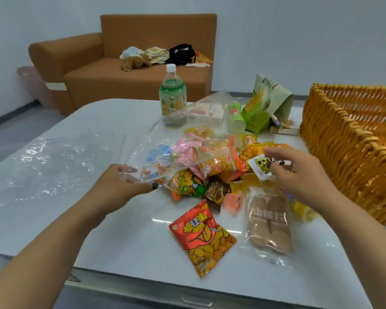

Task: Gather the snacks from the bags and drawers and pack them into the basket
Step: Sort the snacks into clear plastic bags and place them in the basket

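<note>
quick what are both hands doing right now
Left hand: pinching the clear plastic bag.
Right hand: pinching a small white snack packet.

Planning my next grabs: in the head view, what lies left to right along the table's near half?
Crumpled clear plastic sheet → left hand → red snack packet → clear packet of brown slices → right hand → wicker basket.
</note>
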The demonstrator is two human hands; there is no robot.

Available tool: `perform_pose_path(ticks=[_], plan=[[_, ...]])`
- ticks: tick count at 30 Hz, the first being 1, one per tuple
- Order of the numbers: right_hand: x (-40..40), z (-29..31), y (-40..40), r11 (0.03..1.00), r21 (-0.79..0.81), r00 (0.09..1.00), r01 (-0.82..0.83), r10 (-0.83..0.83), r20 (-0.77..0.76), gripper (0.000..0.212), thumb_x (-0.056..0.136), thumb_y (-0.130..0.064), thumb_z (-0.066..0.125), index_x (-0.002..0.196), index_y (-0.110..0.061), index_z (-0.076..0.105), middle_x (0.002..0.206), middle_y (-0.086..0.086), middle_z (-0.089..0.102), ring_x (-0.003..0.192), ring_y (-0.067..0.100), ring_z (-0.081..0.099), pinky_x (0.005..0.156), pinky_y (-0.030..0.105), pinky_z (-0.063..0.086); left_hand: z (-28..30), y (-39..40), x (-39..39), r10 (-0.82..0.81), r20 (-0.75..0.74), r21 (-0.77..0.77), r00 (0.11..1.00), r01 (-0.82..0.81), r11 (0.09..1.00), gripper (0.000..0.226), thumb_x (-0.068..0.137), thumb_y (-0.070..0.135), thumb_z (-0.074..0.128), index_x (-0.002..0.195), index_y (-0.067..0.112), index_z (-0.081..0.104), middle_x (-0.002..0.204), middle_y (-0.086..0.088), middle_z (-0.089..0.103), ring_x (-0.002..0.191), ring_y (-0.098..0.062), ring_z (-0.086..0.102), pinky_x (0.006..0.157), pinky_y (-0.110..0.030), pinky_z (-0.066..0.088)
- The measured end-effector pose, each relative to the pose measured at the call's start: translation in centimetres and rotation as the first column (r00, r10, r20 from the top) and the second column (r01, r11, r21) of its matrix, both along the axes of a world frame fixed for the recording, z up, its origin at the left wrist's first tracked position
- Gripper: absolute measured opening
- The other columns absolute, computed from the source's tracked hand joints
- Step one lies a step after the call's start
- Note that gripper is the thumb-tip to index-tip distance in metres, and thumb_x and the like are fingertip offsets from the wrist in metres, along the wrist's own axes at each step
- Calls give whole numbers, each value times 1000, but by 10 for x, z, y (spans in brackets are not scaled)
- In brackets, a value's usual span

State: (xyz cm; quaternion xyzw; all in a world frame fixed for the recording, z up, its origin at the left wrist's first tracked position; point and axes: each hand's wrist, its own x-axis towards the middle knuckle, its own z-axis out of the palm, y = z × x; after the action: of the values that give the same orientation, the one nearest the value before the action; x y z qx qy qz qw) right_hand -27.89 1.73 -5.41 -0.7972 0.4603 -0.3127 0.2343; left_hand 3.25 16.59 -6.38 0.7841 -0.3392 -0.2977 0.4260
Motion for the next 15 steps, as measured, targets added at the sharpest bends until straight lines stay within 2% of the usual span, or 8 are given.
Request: perform_pose_path(ticks=[2,4,6,8,11,14,15], plan=[[1,-13,-10,999,-51,985,16,-25,-173,37,90,-13,62,126,-20,60,126,0,59,118,18,52,98,30,36,-3,-6,2,15,-23,5,1000,-15,1000,74,65,34,89,124,12,50,92,-2,72,59,-9,48,52,-28,36],[12,-21,-18,994,-84,958,-66,39,-284,35,91,-22,61,126,-23,56,127,-1,56,124,21,48,107,39,33,0,-12,2,46,-42,-23,998,-47,999,73,66,31,89,125,10,49,95,-3,72,59,-10,48,52,-27,36],[23,-22,-22,995,-48,946,-91,71,-317,37,94,-30,54,131,-29,49,130,-6,54,127,18,45,114,52,22,4,-20,0,70,-47,-54,996,-72,996,69,71,25,86,126,7,49,93,-1,71,60,-11,52,52,-25,37],[28,-20,-26,999,8,935,-50,50,-350,39,97,-34,49,135,-31,43,125,-7,58,121,19,49,114,51,21,9,-28,-4,70,-53,-83,996,-74,994,65,76,21,83,128,5,48,89,1,71,62,-10,55,54,-25,38],[28,-16,-30,992,-96,881,78,-113,-459,30,96,-35,48,124,-25,52,105,1,68,103,27,59,92,41,40,12,-34,-14,41,-80,-106,996,-50,993,57,79,18,80,124,7,48,91,-2,71,61,-10,57,54,-26,39],[29,-15,-36,960,-208,799,186,-271,-536,22,91,-30,52,109,-19,59,96,6,68,98,32,60,80,38,41,13,-35,-19,27,-90,-82,996,-34,996,29,79,14,79,94,14,54,85,-4,70,46,-3,58,54,-26,37],[31,-16,-38,951,-221,794,216,-302,-528,22,90,-27,53,109,-18,59,96,7,68,98,33,60,78,38,42,12,-35,-19,26,-87,-81,996,-33,996,29,79,14,79,86,19,52,84,-5,70,43,-1,57,54,-26,36]])
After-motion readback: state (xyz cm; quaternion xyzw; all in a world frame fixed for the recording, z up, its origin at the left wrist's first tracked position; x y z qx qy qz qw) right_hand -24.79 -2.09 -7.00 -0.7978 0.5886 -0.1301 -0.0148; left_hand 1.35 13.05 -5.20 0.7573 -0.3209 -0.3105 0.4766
